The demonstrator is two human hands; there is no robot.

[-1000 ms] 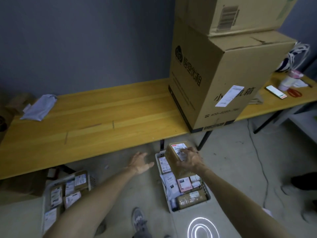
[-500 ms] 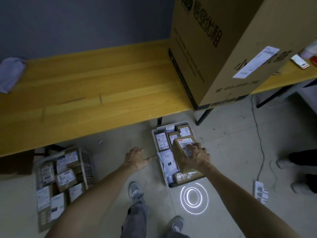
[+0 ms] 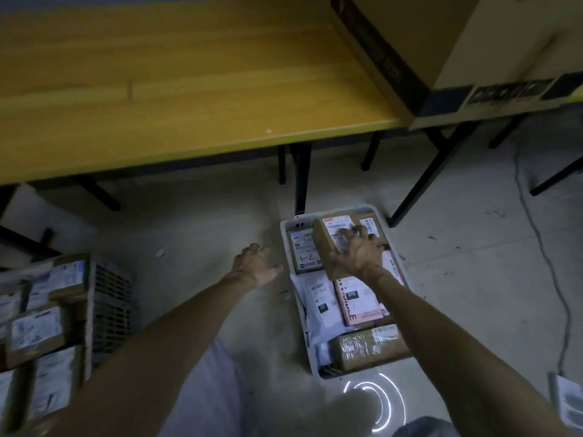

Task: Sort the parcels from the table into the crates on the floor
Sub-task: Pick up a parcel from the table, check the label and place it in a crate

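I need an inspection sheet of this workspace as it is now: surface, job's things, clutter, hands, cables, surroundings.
Surface: yellow wooden table; only a large cardboard box seen on it, at its right end.
Job's things: white crate on the floor, nearly full of parcels; a brown parcel over its far end. Second crate at left, also filled.
Clutter: small scraps on the floor; papers at the right edge.
Hands: right hand grips the brown parcel from above; left hand holds nothing, fingers relaxed, beside the white crate.
Cables: one thin cable runs across the floor at right.
Surroundings: concrete floor, black table legs, a ring of light near the crate.
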